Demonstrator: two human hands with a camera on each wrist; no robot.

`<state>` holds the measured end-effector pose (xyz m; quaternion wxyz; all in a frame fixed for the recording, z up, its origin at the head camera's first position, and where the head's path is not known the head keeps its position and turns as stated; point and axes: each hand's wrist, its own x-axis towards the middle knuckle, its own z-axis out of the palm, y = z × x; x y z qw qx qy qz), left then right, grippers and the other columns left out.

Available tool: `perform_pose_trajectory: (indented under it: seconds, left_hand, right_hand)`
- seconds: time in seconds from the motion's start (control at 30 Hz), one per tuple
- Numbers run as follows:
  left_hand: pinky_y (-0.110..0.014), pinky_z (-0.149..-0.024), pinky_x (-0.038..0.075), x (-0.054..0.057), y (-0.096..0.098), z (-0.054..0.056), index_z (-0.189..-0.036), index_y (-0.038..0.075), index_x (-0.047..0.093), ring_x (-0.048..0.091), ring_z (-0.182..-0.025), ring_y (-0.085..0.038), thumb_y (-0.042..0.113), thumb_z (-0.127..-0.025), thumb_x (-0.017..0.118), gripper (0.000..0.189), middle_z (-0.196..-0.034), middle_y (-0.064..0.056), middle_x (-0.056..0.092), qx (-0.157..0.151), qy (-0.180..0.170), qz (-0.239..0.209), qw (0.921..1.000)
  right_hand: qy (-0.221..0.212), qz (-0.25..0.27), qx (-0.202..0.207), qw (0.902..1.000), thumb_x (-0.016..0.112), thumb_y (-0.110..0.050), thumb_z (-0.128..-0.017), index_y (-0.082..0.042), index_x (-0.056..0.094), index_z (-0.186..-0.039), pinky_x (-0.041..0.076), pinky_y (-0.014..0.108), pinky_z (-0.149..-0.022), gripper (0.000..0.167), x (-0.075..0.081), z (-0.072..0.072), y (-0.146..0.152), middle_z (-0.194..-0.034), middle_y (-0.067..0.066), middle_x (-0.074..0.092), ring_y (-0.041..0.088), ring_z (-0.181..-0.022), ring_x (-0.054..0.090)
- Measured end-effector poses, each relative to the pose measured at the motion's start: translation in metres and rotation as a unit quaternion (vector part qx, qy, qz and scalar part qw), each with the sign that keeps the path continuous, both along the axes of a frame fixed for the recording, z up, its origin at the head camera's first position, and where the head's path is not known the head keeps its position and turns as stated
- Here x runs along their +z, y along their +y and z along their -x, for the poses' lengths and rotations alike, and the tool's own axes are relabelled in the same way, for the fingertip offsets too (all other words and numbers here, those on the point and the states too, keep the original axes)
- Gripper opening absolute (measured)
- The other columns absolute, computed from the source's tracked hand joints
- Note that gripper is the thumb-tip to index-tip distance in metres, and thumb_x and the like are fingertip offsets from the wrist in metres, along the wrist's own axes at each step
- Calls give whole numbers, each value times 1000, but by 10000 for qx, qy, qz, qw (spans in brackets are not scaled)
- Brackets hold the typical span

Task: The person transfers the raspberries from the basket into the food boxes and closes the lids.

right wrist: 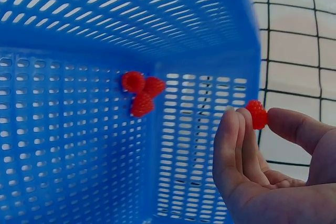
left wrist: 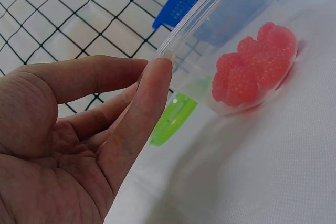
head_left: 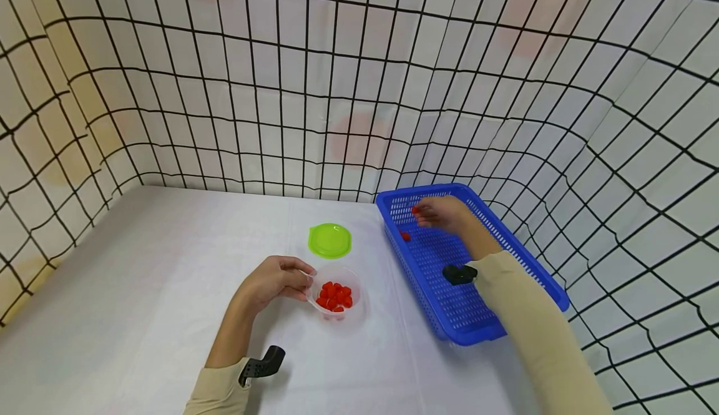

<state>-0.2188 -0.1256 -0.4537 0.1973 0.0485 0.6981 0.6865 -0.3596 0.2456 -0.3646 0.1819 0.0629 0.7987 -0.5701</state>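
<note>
My left hand (head_left: 279, 283) pinches the rim of a clear plastic bowl (left wrist: 202, 40) between thumb and fingers. Several red raspberries (left wrist: 254, 66) lie in the bottom of that bowl, which stands on the white table. Over the far end of a blue basket (head_left: 418, 302), my right hand (head_left: 444, 214) pinches a single raspberry (right wrist: 256, 114) between thumb and fingertips. Down in a corner of the basket, 3 more raspberries (right wrist: 142, 93) lie touching one another, as the right wrist view shows.
A green lid (head_left: 330, 241) lies on the table (head_left: 151, 265) behind the bowl. Black wire mesh (head_left: 331, 78) with white sheeting behind it rises at the back and both sides. The basket stands at the right, close to the mesh.
</note>
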Motion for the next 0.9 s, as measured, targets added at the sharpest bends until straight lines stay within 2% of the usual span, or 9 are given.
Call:
perform_pose_trajectory:
  seconds: [0.13,0.4,0.73,0.9]
  left_hand:
    - [-32,-72,64,-1,0,1,-117,-13,64,67,-68,-19,5,-92,63,31,-89,-10,68,28,-11,5,10000]
    - [-32,-72,64,-1,0,1,-116,-13,65,67,-68,-19,5,-92,63,30,-91,-10,68,40,1,31,10000]
    - [-31,-72,64,0,0,1,-118,-14,64,67,-68,-18,6,-93,63,32,-90,-9,68,-10,34,-14,10000]
    - [-31,-71,64,0,0,0,-117,-13,64,67,-67,-18,6,-92,64,31,-91,-9,68,27,15,12,10000]
  right_hand:
    - [90,11,262,9996,49,-17,-107,11,54,-134,61,30,-89,40,8,-4,-6,-126,23,61,26,-102,66]
    - [245,2,640,9976,60,-13,-101,13,61,-123,61,34,-90,34,27,-18,-27,-95,5,70,15,-84,69]
    - [299,-50,984,9947,66,-12,-97,11,66,-116,61,39,-92,30,34,-32,-54,-107,20,70,24,-87,70]
    - [331,-37,1387,9898,63,-11,-99,13,64,-122,62,37,-88,33,37,-42,-64,-103,17,70,21,-85,71]
